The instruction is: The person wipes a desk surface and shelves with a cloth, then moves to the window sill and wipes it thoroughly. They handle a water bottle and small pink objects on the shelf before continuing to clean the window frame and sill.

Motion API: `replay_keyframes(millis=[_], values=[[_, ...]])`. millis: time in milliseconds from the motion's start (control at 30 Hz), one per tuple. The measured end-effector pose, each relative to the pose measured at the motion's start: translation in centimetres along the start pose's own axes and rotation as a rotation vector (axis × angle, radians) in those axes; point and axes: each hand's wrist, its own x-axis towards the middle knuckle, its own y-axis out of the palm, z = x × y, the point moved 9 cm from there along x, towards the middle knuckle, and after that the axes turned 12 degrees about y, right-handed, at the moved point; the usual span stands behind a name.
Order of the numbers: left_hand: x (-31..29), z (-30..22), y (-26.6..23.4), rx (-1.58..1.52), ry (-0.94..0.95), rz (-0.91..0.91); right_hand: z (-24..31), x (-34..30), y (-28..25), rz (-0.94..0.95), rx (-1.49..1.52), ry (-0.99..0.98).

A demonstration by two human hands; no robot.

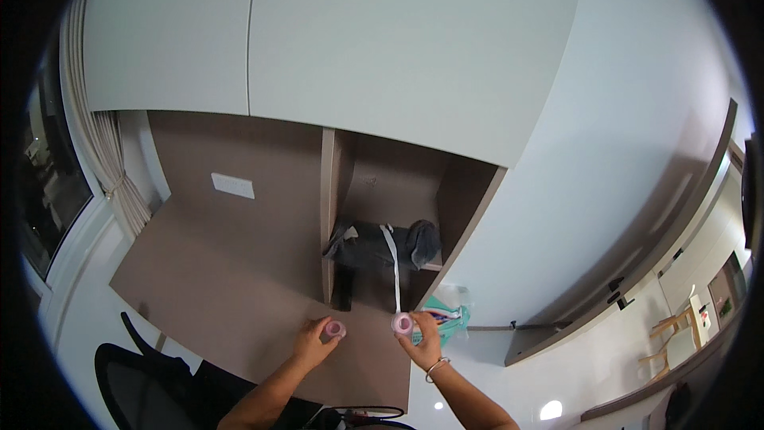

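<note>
I can read no words, numbers or signs from here. On the pink container (336,330) in my left hand (311,344) and the pale pink container (403,323) in my right hand (426,338), any print is too small for me, as on the colourful plastic bag (447,316).

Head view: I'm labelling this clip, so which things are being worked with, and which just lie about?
Being handled:
Small round pink container, left hand
Small round pale-pink container, right hand

Just lying about:
Crumpled dark grey fabric bundle, in the brown open cubby
Teal plastic bag
Black mesh chair
Long flat white strip (contact with right hand unclear)
</note>
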Motion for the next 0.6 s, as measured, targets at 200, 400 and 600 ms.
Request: replay_keyframes(millis=[200, 400, 600], values=[[-8.1, 3.4, 6.1, 0.071, -0.098, 0.177, -5.7, -8.2, 7.1, 0.13, 0.024, 0.203], [-9.6, 4.5, 8.8, 0.08, -0.005, 0.232, -9.5, -12.2, 12.6, 0.409, -0.197, 0.275], [-8.8, 5.2, 8.6, 0.12, 0.026, 0.24, -9.9, -13.4, 13.5, 0.481, -0.416, 0.329]])
